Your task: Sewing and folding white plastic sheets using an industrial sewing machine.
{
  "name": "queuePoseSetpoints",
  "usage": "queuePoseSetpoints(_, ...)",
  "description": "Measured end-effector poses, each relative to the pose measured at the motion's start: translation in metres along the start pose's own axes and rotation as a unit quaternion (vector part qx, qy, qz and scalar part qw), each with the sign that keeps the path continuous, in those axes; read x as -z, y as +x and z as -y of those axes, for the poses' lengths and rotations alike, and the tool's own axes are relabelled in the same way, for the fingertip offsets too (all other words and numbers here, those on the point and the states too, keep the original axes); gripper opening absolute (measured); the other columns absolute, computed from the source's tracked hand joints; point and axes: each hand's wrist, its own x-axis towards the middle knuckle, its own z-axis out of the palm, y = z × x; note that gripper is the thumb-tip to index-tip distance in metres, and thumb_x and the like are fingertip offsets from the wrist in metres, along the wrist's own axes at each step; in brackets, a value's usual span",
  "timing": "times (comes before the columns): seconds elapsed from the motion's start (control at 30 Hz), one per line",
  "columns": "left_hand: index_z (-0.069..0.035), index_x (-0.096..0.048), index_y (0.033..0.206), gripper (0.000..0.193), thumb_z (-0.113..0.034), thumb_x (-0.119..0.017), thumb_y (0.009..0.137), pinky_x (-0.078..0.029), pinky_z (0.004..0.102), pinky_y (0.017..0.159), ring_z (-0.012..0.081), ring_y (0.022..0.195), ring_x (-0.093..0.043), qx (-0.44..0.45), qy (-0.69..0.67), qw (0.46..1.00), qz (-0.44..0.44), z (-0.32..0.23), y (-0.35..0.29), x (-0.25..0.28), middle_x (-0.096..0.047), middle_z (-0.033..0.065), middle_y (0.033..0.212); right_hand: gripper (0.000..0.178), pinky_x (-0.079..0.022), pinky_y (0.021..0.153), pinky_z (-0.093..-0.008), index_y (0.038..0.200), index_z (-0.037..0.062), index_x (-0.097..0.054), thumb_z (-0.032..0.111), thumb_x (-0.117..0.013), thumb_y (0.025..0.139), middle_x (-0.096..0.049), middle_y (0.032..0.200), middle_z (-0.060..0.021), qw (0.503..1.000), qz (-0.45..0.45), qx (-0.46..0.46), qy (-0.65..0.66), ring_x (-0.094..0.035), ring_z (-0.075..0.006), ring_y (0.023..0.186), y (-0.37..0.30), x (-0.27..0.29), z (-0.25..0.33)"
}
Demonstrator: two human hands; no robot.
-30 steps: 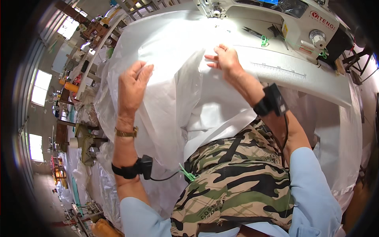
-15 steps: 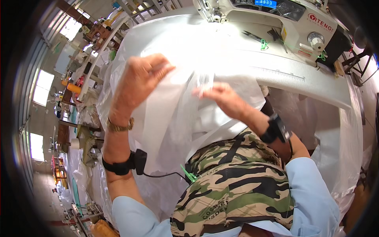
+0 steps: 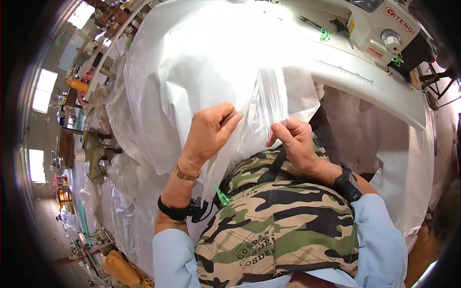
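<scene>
A large white, translucent plastic sheet point(image 3: 192, 77) drapes over the sewing table's near edge toward my lap. My left hand point(image 3: 211, 132) is closed in a pinch at the sheet, its thumb against the curled fingers. Closed on the gathered, shiny folds of the sheet is my right hand point(image 3: 295, 141), close to my camouflage apron point(image 3: 288, 211). Between the two hands the pleated plastic hangs in a narrow bunch. Strong light washes out the sheet's far part.
At the far right stands a white sewing machine point(image 3: 379, 29), with dark snips point(image 3: 311, 22) and a green thread loop point(image 3: 325, 34) on its bed. A ruler scale point(image 3: 341, 69) runs along the table edge. More plastic sheeting point(image 3: 122, 177) is heaped at left.
Both hands have come down toward my lap. The right hand's outstretched fingers have curled onto the plastic, and its gathered folds now spread between the hands. The view has shifted, lifting the machine higher in frame.
</scene>
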Motion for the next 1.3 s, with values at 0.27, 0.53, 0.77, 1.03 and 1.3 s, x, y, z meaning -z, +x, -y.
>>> queuePoseSetpoints(0.27, -0.003, -0.046, 0.071, 0.028, -0.008, -0.066, 0.09, -0.027, 0.0233, 0.052, 0.0035, 0.062, -0.03, 0.066, -0.161, 0.983, 0.055, 0.005, -0.008, -0.021, -0.034, -0.0064, 0.068, 0.023, -0.049, 0.053, -0.0288, 0.083, -0.0018, -0.055, 0.015, -0.056, 0.099, -0.06, 0.068, -0.0083, 0.972, 0.196, -0.054, -0.118, -0.064, -0.013, 0.061, -0.004, -0.011, 0.024)
queuePoseSetpoints(0.53, 0.001, -0.051, 0.077, 0.014, -0.003, -0.059, 0.088, -0.031, 0.0241, 0.052, 0.0039, 0.063, -0.033, 0.132, -0.261, 0.953, 0.077, 0.019, -0.014, -0.04, -0.038, -0.0047, 0.066, 0.015, -0.048, 0.057, -0.0439, 0.086, 0.0037, -0.057, 0.017, -0.063, 0.09, -0.06, 0.068, -0.0172, 0.919, 0.257, 0.098, -0.284, -0.061, -0.0383, 0.064, 0.003, -0.023, 0.014)
queuePoseSetpoints(0.77, 0.001, -0.049, 0.084, 0.019, -0.012, -0.056, 0.096, -0.031, 0.0248, 0.054, 0.0058, 0.065, -0.031, 0.12, -0.257, 0.958, 0.029, 0.029, -0.016, -0.045, -0.034, -0.0047, 0.069, 0.019, -0.049, 0.053, -0.0417, 0.08, 0.0053, -0.053, 0.017, -0.067, 0.088, -0.056, 0.06, -0.0128, 0.866, 0.31, 0.138, -0.366, -0.061, -0.0346, 0.057, 0.008, -0.029, 0.004)
queuePoseSetpoints(1.03, -0.003, -0.05, 0.084, 0.034, -0.031, -0.064, 0.096, -0.027, 0.0247, 0.051, 0.0048, 0.061, -0.03, 0.119, -0.182, 0.976, 0.028, 0.033, -0.003, -0.038, -0.034, -0.0036, 0.063, 0.016, -0.049, 0.051, -0.0404, 0.082, 0.0019, -0.051, 0.013, -0.063, 0.081, -0.059, 0.069, -0.0126, 0.824, 0.366, 0.197, -0.386, -0.064, -0.0295, 0.06, 0.014, -0.034, -0.001)
queuePoseSetpoints(1.3, -0.003, -0.055, 0.081, 0.025, -0.021, -0.067, 0.094, -0.027, 0.0233, 0.049, 0.0022, 0.056, -0.031, 0.176, -0.24, 0.954, 0.034, 0.025, 0.006, -0.035, -0.039, -0.0066, 0.057, 0.017, -0.047, 0.056, -0.0326, 0.08, 0.0062, -0.056, 0.021, -0.065, 0.081, -0.055, 0.072, -0.0042, 0.725, 0.344, 0.393, -0.449, -0.058, -0.0199, 0.063, 0.021, -0.032, 0.002)
